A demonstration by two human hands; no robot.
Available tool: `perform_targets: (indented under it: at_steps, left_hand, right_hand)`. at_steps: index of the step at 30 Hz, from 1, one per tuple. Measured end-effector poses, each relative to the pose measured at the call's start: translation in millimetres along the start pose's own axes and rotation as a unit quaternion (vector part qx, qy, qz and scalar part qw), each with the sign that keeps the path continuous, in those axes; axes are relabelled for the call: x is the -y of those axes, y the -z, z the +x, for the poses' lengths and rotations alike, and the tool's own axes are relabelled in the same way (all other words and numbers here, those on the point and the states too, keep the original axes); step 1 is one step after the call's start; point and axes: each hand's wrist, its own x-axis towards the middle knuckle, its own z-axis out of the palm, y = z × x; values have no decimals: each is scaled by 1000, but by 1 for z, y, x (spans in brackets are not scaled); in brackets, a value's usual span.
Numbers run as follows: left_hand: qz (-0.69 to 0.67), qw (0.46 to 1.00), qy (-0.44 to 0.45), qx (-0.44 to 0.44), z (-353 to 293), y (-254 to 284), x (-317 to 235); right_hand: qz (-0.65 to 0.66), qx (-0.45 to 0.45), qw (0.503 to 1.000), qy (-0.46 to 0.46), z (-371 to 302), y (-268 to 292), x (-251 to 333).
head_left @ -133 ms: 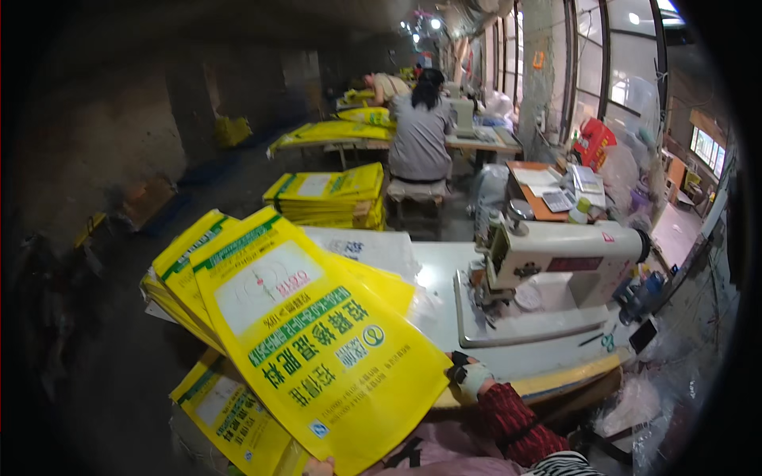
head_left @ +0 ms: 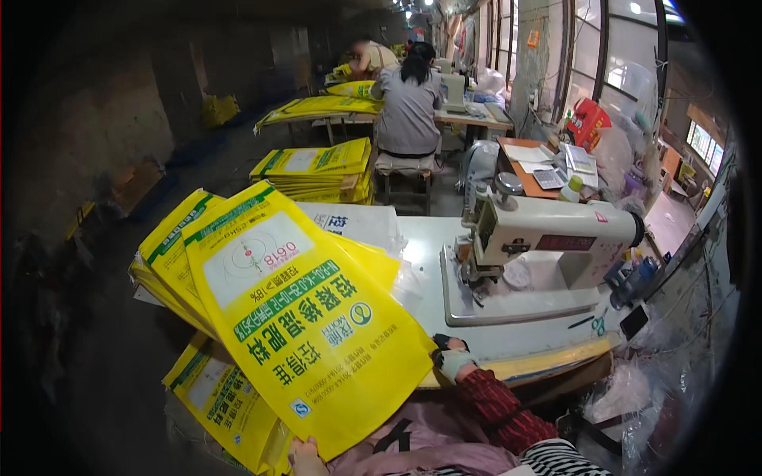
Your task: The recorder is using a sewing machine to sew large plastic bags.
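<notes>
A large yellow woven bag (head_left: 317,317) with green print and a white panel lies slanted before me, its far end over a stack of similar yellow bags (head_left: 163,266). At its near lower edge, my left hand (head_left: 305,455) is closed with fingertips on the bag; only part of that hand shows. My right hand (head_left: 455,361), in a pale glove with dark fingers, is closed at the bag's right corner, beside the table edge. Another yellow bag (head_left: 222,404) hangs lower left, partly covered. A white sewing machine (head_left: 556,238) stands right of the bag on the table.
Teal-handled scissors (head_left: 598,326) and a dark phone-like slab (head_left: 634,322) lie at the table's right. Beyond are a bundle of yellow bags (head_left: 317,170), a brown desk (head_left: 516,159) with papers and a calculator, and a seated person (head_left: 409,107) at another machine.
The whole view has shifted slightly, so the machine and table sit higher and further left in the picture. Both hands stay on the yellow bag.
</notes>
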Motion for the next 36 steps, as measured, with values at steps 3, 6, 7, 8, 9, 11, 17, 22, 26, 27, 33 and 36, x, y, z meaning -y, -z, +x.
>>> perform_targets:
  at_steps: [3, 6, 7, 8, 9, 11, 17, 22, 26, 27, 33, 36]
  left_hand:
    - [77, 996, -32, -16, 1, 10, -2]
    - [3, 1000, -13, -18, 9, 6, 2]
    - [-451, 885, 115, 18, 19, 2, 1]
    - [-797, 562, 218, 44, 17, 0, 2]
    - [-800, 557, 213, 67, 15, 0, 5]
    - [-619, 773, 95, 102, 15, 3, 19]
    - [-483, 858, 145, 92, -15, 21, 38]
    - [-424, 826, 309, -205, -90, 84, 53]
    - [-340, 765, 410, -363, -142, 73, 83]
    - [-354, 714, 477, -371, -152, 68, 91]
    - [-334, 695, 519, -367, -137, 60, 128]
    - [-379, 697, 535, -290, -100, 65, 134]
  right_hand:
    - [-111, 21, 993, -18, -5, -1, 9]
    - [-116, -114, 985, 64, -21, 2, 13]
    - [-118, -110, 985, 64, -19, 7, 12]
    - [-105, -107, 988, 27, -14, 11, 12]
    - [-96, -96, 991, -10, -10, 14, 9]
    - [-84, -45, 992, -86, -7, 9, 4]
    - [114, 65, 988, 82, -16, 13, 16]
    - [253, 230, 929, 144, -48, -55, 103]
    - [369, 429, 824, -25, -70, -113, 174]
    - [317, 435, 836, 104, -69, -125, 184]
    - [30, 321, 892, 318, -49, -233, 177]
    - [-98, 323, 904, 264, -32, -276, 127]
